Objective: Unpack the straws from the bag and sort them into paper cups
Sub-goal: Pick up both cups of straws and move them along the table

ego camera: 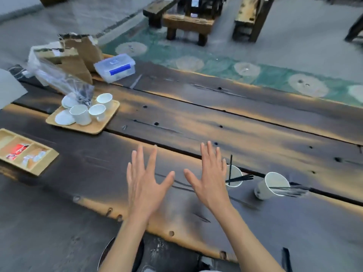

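My left hand and my right hand hover flat over the dark wooden table, fingers spread, holding nothing. Just right of my right hand stands a white paper cup with a few black straws in it, one upright and others leaning right. Farther right a second paper cup holds several black straws that lean out to the right. A clear plastic bag lies at the far left of the table, next to torn brown paper. A loose black straw lies on the table between my hands.
A wooden tray with white cups and saucers sits left of centre. A divided wooden tray with packets is at the near left. A clear lidded box with a blue label stands at the back left. Benches stand beyond the table.
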Motion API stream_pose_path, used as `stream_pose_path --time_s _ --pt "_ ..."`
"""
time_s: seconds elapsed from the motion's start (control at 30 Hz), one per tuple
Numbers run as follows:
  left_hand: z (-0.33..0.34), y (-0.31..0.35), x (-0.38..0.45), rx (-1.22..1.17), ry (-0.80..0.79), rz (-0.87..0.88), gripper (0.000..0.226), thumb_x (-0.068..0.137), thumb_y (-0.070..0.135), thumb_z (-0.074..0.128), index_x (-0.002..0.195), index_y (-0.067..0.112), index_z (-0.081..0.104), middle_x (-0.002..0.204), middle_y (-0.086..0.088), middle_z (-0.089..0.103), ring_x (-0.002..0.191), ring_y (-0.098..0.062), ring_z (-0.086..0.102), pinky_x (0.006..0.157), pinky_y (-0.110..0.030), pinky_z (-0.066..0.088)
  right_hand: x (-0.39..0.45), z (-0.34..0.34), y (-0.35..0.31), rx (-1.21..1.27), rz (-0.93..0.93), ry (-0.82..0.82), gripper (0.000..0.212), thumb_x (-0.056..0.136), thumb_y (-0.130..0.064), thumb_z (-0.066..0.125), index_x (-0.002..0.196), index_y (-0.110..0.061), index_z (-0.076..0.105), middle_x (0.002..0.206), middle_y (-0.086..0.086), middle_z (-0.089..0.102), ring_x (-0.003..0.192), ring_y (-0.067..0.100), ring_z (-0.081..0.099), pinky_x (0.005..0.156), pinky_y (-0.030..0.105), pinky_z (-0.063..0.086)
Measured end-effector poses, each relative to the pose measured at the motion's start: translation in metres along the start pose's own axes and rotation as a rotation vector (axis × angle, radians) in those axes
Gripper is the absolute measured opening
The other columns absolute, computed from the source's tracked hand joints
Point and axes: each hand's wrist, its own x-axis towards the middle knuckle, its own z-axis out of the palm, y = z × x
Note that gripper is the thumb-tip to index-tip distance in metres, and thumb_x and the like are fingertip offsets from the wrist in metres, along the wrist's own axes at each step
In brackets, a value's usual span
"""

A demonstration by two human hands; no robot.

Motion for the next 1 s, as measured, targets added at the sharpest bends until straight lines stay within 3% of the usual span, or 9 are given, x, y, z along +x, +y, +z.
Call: stream_pose_path --time_s 0.4,0.63,0.8,0.9,1.0 --pt "0.113 0.148 -0.007 -0.118 -0.186 0.184 0.090 0.081 0.070 0.044 0.156 0.040 0.005 0.166 0.006 -0.011 0.151 -0.010 -0.016 0.123 -0.037 -0.002 -0.042 -0.098 0.167 0.081 0.283 0.208 0.088 0.084 -0.067 0.037 0.157 -0.026 0.009 0.165 -0.012 0.000 0.152 0.015 -0.009 0.122 0.046 0.000" --pt "0.142 0.163 -0.012 -0.153 -0.242 0.159 0.089 0.082 0.065 0.052 0.156 0.041 0.007 0.166 0.007 -0.004 0.152 -0.009 -0.009 0.122 -0.036 -0.002 -0.056 -0.100 0.199 0.164 0.354 0.228 0.086 0.083 -0.064 0.038 0.156 -0.024 0.013 0.164 -0.013 0.006 0.152 0.011 -0.004 0.122 0.039 0.001" --pt "0.154 0.135 -0.029 -0.214 -0.239 0.007 0.102 0.081 0.052 0.069 0.157 0.031 0.004 0.166 0.008 0.006 0.152 -0.011 0.005 0.122 -0.041 0.010 -0.084 -0.073 0.202 0.262 0.417 0.173 0.083 0.084 -0.059 0.043 0.153 -0.017 0.026 0.158 -0.011 0.022 0.150 0.012 0.013 0.122 0.037 0.012" --pt "0.165 0.119 -0.038 -0.313 -0.301 -0.197 0.107 0.078 0.040 0.077 0.157 0.028 0.006 0.165 0.003 0.013 0.152 -0.017 0.014 0.121 -0.044 0.017 -0.103 -0.053 0.211 0.312 0.484 0.128 0.071 0.088 -0.043 0.059 0.149 -0.017 0.034 0.151 -0.011 0.031 0.146 0.015 0.025 0.120 0.030 0.017" --pt "0.180 0.111 -0.036 -0.456 -0.404 -0.352 0.106 0.079 0.031 0.079 0.157 0.027 0.008 0.165 0.004 0.013 0.151 -0.015 0.015 0.120 -0.038 0.018 -0.111 -0.041 0.225 0.404 0.646 0.119 0.067 0.089 -0.028 0.068 0.147 -0.015 0.037 0.151 -0.002 0.041 0.141 0.017 0.035 0.115 0.028 0.024"
